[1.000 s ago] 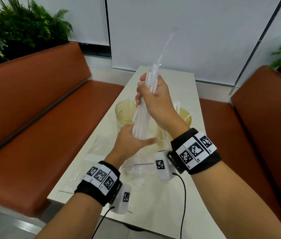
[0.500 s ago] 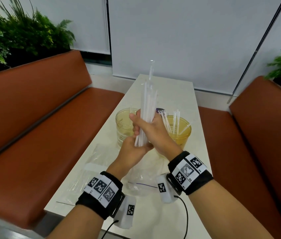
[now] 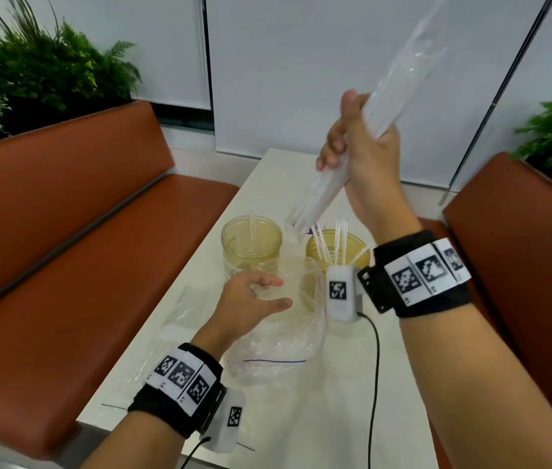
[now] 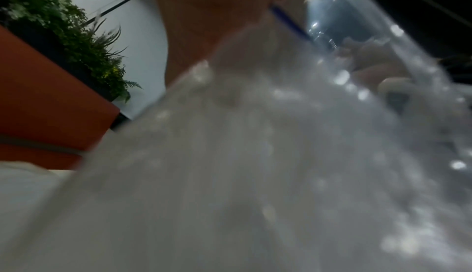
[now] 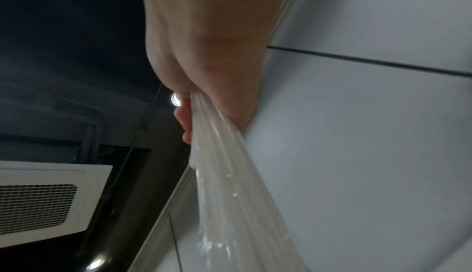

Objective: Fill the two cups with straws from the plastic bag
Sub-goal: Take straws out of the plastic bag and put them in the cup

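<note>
Lying nearest on the long cream-white table top (image 3: 301, 428), a crumpled clear plastic bag with a thin blue line at its mouth (image 3: 278, 346). Resting just above this bag, left hand (image 3: 251, 302), fingers loosely spread and half straight, gripping nothing; very blurred in the left wrist view, only bag film (image 4: 255, 155) visible there. Lying flat beside it at the left table edge, a second clear plastic sheet (image 3: 173, 330). Standing further along, side by side, two round transparent yellowish cups: left cup (image 3: 251, 245) with one thin white straw upright inside, right cup (image 3: 332, 252) with several white straws leaning apart. Raised above and between the cups, right hand (image 3: 359, 147), fingers curled tight around a thick bundle of long translucent white straws (image 3: 383, 103), tilted, lower end pointing down near the cups; same clench around the bundle (image 5: 222, 165) seen in the right wrist view. Flanking the table, brown leather benches (image 3: 65, 231). Behind, white blinds (image 3: 301, 62) and green potted ferns (image 3: 31, 69).
</note>
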Demonstrator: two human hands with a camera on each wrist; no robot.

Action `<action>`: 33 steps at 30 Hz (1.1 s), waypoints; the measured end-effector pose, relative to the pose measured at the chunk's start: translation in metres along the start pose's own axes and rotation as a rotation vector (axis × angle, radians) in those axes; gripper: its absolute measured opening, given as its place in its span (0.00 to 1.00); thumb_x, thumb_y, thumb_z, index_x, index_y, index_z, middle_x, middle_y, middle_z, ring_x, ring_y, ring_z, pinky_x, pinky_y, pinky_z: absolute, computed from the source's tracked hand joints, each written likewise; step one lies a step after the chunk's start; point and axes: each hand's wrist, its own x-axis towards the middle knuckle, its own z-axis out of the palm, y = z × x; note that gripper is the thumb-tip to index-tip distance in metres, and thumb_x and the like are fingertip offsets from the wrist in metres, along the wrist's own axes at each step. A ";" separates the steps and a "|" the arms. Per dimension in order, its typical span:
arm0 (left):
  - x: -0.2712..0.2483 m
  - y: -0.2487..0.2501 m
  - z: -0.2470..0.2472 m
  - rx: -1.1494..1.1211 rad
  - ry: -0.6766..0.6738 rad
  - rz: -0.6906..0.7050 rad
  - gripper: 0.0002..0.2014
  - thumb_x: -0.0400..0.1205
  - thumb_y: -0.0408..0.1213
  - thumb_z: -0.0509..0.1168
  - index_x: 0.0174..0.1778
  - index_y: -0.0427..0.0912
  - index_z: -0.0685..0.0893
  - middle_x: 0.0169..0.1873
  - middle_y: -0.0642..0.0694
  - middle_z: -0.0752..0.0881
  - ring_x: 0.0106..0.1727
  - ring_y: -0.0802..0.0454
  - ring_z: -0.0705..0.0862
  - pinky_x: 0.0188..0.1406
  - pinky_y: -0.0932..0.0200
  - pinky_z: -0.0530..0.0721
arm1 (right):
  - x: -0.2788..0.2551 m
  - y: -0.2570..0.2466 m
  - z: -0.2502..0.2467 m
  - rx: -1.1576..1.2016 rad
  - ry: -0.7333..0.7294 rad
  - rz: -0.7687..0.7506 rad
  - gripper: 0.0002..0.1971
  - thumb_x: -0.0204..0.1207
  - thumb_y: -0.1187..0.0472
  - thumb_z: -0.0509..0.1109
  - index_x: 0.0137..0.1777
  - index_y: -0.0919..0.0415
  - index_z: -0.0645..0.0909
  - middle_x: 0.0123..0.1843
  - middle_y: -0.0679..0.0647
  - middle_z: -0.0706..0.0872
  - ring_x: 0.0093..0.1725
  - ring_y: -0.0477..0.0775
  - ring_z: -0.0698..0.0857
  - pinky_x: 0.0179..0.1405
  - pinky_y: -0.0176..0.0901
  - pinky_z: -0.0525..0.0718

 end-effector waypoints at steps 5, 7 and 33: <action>0.006 -0.005 -0.006 0.082 0.050 0.034 0.12 0.76 0.39 0.79 0.54 0.52 0.91 0.53 0.50 0.86 0.36 0.58 0.75 0.40 0.67 0.76 | 0.031 0.023 -0.043 -0.217 0.170 -0.084 0.13 0.84 0.51 0.71 0.42 0.54 0.74 0.27 0.49 0.75 0.25 0.51 0.75 0.32 0.50 0.81; 0.009 -0.008 -0.009 0.109 0.060 0.044 0.09 0.79 0.38 0.77 0.51 0.56 0.90 0.51 0.53 0.87 0.35 0.57 0.74 0.39 0.67 0.75 | 0.032 0.055 -0.064 -0.350 0.218 -0.059 0.12 0.84 0.50 0.71 0.43 0.54 0.76 0.28 0.49 0.78 0.26 0.50 0.78 0.35 0.49 0.82; 0.021 0.003 -0.002 0.016 0.018 0.003 0.06 0.84 0.39 0.71 0.53 0.52 0.93 0.58 0.52 0.90 0.37 0.55 0.77 0.42 0.65 0.78 | -0.011 0.168 -0.130 -0.731 0.337 0.221 0.29 0.87 0.39 0.60 0.47 0.68 0.86 0.33 0.46 0.81 0.32 0.43 0.79 0.39 0.41 0.75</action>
